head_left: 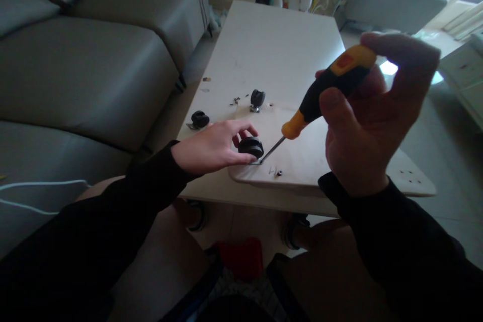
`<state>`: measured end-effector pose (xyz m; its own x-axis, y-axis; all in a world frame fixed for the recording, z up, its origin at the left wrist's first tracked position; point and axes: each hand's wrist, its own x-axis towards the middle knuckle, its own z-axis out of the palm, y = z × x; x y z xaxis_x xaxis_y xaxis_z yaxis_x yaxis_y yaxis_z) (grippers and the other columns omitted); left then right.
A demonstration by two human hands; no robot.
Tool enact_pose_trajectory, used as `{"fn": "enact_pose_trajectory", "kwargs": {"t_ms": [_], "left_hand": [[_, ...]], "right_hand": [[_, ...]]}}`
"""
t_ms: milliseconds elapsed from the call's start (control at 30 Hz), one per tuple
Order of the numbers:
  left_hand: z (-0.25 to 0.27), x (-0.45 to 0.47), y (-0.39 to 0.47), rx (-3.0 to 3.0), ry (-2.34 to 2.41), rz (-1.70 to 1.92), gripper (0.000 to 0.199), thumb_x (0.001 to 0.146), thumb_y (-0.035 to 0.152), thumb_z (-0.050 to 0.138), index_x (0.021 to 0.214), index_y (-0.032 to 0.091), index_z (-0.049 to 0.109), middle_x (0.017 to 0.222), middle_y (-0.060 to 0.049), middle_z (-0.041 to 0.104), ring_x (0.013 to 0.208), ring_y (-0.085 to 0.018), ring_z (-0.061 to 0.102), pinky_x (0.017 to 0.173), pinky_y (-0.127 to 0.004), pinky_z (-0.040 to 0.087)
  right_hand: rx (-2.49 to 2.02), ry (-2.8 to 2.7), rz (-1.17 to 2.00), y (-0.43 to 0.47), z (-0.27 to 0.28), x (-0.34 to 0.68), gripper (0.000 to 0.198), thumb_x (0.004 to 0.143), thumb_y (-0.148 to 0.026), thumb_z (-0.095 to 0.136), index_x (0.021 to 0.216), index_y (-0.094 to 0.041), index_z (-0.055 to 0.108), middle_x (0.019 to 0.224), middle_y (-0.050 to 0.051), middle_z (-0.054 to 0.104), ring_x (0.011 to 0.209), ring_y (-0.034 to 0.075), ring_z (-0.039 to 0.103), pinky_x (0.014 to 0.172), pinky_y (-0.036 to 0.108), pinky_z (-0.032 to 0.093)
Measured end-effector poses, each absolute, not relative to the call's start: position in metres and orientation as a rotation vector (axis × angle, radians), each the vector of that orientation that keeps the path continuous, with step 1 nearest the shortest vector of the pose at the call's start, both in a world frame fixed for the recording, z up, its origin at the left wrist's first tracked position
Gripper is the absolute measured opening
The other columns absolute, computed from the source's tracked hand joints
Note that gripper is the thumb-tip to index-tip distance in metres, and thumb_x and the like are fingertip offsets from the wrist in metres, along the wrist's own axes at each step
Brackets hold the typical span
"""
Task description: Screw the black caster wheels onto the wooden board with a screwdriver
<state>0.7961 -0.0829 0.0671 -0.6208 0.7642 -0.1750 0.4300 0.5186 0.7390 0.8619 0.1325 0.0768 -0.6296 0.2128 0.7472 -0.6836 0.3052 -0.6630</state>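
My right hand [370, 105] is wrapped round the yellow and black handle of a screwdriver [320, 91]. Its shaft slants down to the left, and the tip meets the metal plate at the foot of a black caster wheel [250, 147]. Fingers and thumb of my left hand [215, 145] close round that caster, which sits near the rounded corner of a pale wooden board [302, 163]. A second caster [257, 98] stands farther back, and a third caster [199, 119] lies left, beyond my left wrist.
The board lies on a long white table [279, 40]. Several small screws [236, 100] are scattered near the middle caster, and a small dark piece [279, 173] sits by the front edge. A grey sofa [101, 65] flanks the left; a red object [241, 257] is on the floor below.
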Motion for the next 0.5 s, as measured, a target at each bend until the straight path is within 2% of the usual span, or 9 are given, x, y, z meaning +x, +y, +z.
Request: {"fn": "enact_pose_trajectory", "kwargs": {"t_ms": [133, 233, 367, 500], "left_hand": [[0.0657, 0.7954, -0.0835, 0.997, 2.262, 0.932, 0.042, 0.079, 0.038, 0.076, 0.116, 0.018, 0.069, 0.104, -0.007, 0.074, 0.098, -0.024, 0.068, 0.088, -0.036, 0.051], [0.0661, 0.7951, -0.0836, 1.004, 2.256, 0.927, 0.04, 0.081, 0.035, 0.074, 0.117, 0.018, 0.069, 0.107, -0.007, 0.075, 0.099, -0.024, 0.068, 0.091, -0.037, 0.051], [0.0674, 0.7951, -0.0833, 1.016, 2.261, 0.924, 0.039, 0.082, 0.034, 0.074, 0.117, 0.018, 0.071, 0.108, -0.007, 0.075, 0.1, -0.024, 0.068, 0.092, -0.036, 0.05], [0.0681, 0.7945, -0.0828, 1.028, 2.259, 0.903, 0.039, 0.081, 0.033, 0.074, 0.118, 0.018, 0.071, 0.109, -0.007, 0.076, 0.1, -0.023, 0.069, 0.091, -0.036, 0.05]], "right_hand": [[0.512, -1.747, 1.541, 0.1324, 0.0753, 0.8588, 0.042, 0.085, -0.045, 0.077, 0.125, -0.04, 0.066, 0.118, 0.001, 0.069, 0.114, 0.028, 0.07, 0.094, 0.049, 0.066], [0.479, -1.749, 1.519, 0.1328, 0.0732, 0.858, 0.045, 0.083, -0.042, 0.08, 0.125, -0.04, 0.065, 0.125, 0.0, 0.066, 0.115, 0.025, 0.069, 0.094, 0.045, 0.066], [0.371, -1.763, 1.439, 0.1353, 0.0701, 0.8577, 0.047, 0.079, -0.043, 0.083, 0.121, -0.041, 0.063, 0.118, -0.001, 0.065, 0.11, 0.023, 0.069, 0.088, 0.04, 0.067], [0.451, -1.726, 1.523, 0.1369, 0.07, 0.8566, 0.037, 0.087, -0.046, 0.071, 0.123, -0.04, 0.066, 0.115, 0.001, 0.065, 0.113, 0.025, 0.069, 0.095, 0.046, 0.065]]}}
